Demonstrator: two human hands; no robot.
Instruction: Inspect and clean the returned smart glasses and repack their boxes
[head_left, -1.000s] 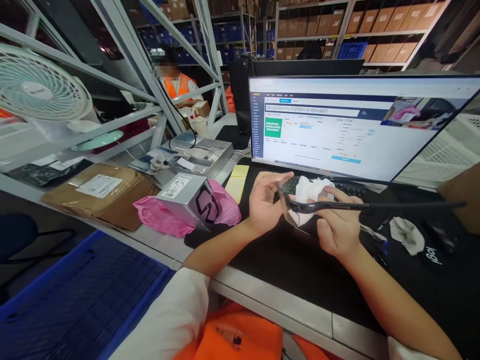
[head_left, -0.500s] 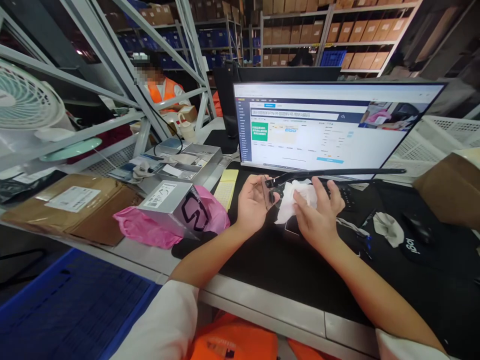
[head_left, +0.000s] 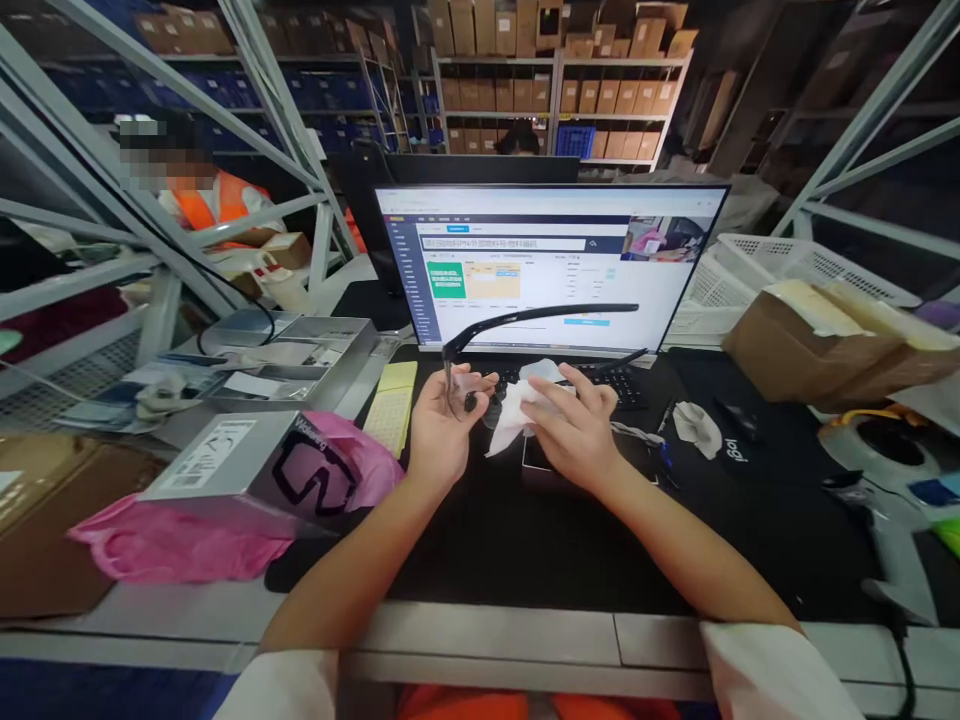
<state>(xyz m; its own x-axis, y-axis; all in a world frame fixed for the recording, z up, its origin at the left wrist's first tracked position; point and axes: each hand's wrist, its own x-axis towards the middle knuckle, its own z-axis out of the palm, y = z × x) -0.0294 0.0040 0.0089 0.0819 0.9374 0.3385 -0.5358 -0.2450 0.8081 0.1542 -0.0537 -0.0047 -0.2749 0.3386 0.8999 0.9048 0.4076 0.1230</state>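
Note:
My left hand (head_left: 442,425) is closed on the front of a pair of black glasses (head_left: 525,320), whose temple arm sticks out to the right in front of the monitor (head_left: 547,265). My right hand (head_left: 574,425) presses a white wipe (head_left: 514,405) against the lens, fingers curled around it. Both hands hover over the black desk mat (head_left: 525,540), just in front of the keyboard (head_left: 622,385).
A grey glasses box (head_left: 247,465) lies on a pink bag (head_left: 172,540) at the left, beside a yellow pad (head_left: 391,405) and a metal tray (head_left: 285,355). Right: a crumpled cloth (head_left: 694,420), a mouse (head_left: 739,420), a cardboard box (head_left: 817,345), a white basket (head_left: 795,265). A person in an orange vest (head_left: 217,205) sits behind the rack.
The view has swung to the right and the glasses have turned, their temple arm rising in front of the screen. My right hand has kept the wipe on the lens.

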